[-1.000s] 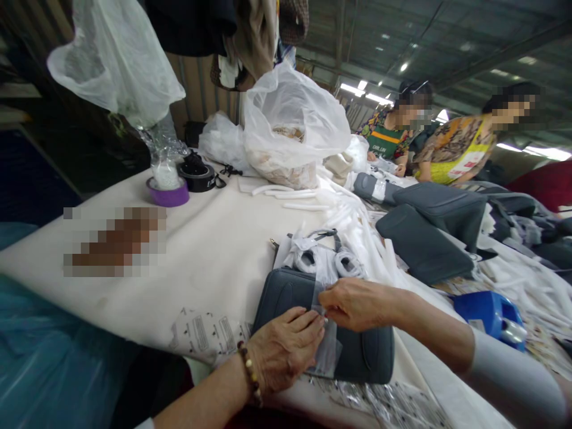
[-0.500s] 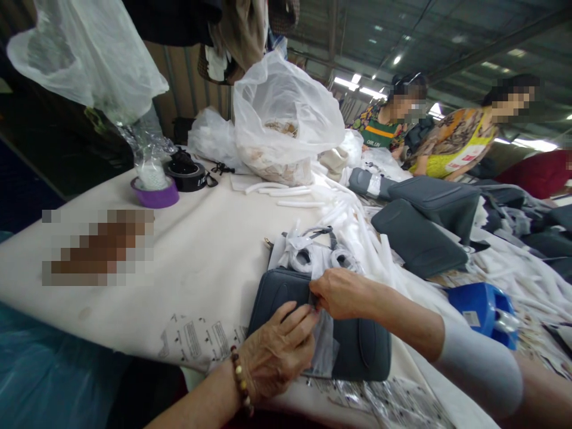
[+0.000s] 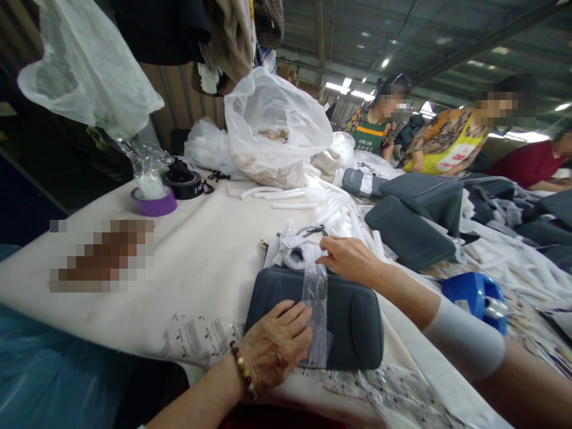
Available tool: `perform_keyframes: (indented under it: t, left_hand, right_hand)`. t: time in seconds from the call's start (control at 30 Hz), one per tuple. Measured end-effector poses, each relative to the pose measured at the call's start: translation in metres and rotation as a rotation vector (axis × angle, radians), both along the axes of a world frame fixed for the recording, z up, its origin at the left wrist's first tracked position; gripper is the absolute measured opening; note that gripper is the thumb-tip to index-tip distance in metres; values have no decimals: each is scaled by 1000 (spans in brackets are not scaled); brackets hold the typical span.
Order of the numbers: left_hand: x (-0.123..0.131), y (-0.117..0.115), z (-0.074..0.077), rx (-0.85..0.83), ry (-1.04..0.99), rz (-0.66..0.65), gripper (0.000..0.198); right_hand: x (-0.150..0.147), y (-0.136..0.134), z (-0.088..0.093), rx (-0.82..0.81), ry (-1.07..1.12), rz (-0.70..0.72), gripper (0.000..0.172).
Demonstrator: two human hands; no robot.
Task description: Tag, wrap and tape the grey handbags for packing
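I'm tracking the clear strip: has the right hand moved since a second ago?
Yes. The right hand went from the middle of the grey bag to its far edge, away from the left hand.

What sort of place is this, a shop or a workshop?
Most likely a bag factory's finishing floor: identical grey bags pile along a long table, several people work at it, and strip lights hang under a high industrial roof.

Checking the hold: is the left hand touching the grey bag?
Touching. The head view shows the left hand resting flat on the grey bag, with no gap.
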State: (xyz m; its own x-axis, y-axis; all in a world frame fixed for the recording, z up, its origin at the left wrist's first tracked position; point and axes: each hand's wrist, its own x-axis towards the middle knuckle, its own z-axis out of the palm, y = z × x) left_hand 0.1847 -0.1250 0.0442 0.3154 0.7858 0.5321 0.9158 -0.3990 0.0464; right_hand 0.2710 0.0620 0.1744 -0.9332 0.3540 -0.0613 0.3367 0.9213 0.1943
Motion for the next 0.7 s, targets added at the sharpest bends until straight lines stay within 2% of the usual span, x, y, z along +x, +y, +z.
perform_keyframes:
  t: [0.07, 0.13, 0.2, 0.23, 0.33, 0.47, 0.57, 0.7]
  left_hand:
    - [0, 0, 1, -9, 3, 6, 23]
    - [1, -1, 3, -22, 3, 15, 23]
    - [1, 0, 3, -14, 7, 22, 24]
    - [1, 0, 3, -8, 10, 24, 24]
    - [1, 0, 1, -14, 7, 25, 26]
    - [-1, -1, 1, -34, -10, 19, 25]
    - [-2, 0, 6, -37, 12, 10, 24]
    - [-2, 0, 13, -52, 25, -5, 25]
  right_hand:
    - [21, -8, -9, -4, 143, 47, 19]
    - [44, -24, -29, -51, 327, 236, 23]
    - [63, -40, -54, -66, 377, 426, 29]
    - [69, -46, -64, -42, 380, 455, 31]
    - [71, -47, -81, 39, 378, 415, 35]
    - [60, -33, -72, 93, 386, 329, 33]
    - [60, -38, -70, 132, 437, 287, 35]
    - [66, -56, -84, 29, 488, 297, 37]
